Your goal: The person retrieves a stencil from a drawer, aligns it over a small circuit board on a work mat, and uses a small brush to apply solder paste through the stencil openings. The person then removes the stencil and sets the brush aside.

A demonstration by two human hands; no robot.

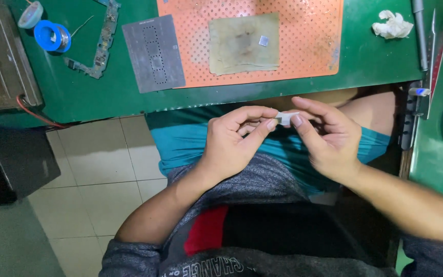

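A small white strip (286,117) is pinched between the fingertips of both hands, left hand (232,141) at nine o'clock, right hand (329,138) at three, held over the lap. At twelve o'clock lies the green surface (365,61) with an orange perforated mat (308,46).

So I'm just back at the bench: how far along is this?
Laid out: a small square chip sits on the tan pad over the orange perforated mat, the metal stencil beside it. In hand: left hand and right hand pinch a small white piece together. The circuit board lies untouched.
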